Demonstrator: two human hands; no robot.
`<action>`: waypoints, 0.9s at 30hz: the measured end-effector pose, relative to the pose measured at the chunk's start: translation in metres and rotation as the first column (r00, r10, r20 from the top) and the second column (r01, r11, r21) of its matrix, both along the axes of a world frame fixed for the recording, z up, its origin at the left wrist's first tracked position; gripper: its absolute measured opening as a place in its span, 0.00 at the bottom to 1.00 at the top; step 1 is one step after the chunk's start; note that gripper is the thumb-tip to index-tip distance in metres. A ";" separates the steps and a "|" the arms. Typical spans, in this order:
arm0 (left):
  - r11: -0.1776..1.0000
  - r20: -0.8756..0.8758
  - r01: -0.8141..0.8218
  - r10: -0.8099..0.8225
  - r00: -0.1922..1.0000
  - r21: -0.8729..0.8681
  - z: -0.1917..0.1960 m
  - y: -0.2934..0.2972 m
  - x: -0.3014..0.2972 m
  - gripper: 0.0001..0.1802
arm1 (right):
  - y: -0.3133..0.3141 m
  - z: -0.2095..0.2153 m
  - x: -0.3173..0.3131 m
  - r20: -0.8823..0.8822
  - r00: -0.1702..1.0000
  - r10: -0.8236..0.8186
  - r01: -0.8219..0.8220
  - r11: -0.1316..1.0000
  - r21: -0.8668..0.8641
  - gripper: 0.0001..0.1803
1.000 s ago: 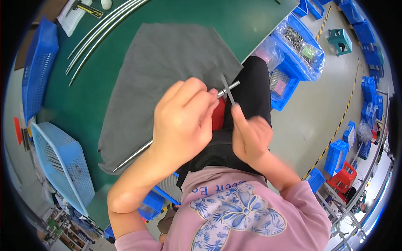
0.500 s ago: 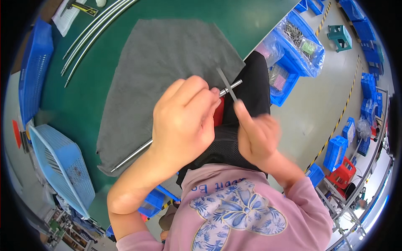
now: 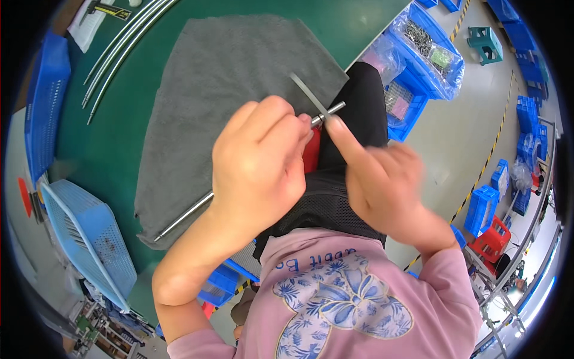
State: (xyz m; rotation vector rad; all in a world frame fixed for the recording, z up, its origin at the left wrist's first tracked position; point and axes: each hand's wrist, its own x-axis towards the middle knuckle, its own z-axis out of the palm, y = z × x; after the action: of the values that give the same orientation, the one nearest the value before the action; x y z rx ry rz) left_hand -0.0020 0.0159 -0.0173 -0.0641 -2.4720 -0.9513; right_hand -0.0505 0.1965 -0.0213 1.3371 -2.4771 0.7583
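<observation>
My left hand (image 3: 257,158) is closed round a slim shiny metal rod (image 3: 186,215). The rod runs slantwise beneath my left forearm, and its other end sticks out past my fingers on the right. Across that end lies a thin flat grey file (image 3: 307,92), touching or nearly touching it near a dark ring. My right hand (image 3: 382,179), a little blurred, grips the file's near end, with the index finger stretched along it. Under the rod's lower left part, a grey cloth (image 3: 233,66) is spread over the green table (image 3: 335,18).
Several long metal rods (image 3: 124,52) lie at the table's far left. A light blue basket (image 3: 98,233) and a darker blue one (image 3: 46,107) stand along the left. Blue bins (image 3: 445,84) with small metal parts sit at the right edge. A green stool (image 3: 485,45) stands beyond.
My right hand has moved up, pushing the file up and to the left across the rod. My left hand and the rod have hardly shifted.
</observation>
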 end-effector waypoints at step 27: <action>0.999 0.054 0.029 -0.027 0.998 -0.022 0.001 -0.001 -0.002 0.09 | 0.001 -0.069 0.024 0.044 0.995 -0.089 0.097 0.962 -0.257 0.32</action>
State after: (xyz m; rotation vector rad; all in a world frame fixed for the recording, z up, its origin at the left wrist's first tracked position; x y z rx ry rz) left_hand -0.0039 0.0153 -0.0163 -0.0822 -2.5372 -0.9481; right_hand -0.0269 0.1977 -0.0900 1.1161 -2.3456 1.0458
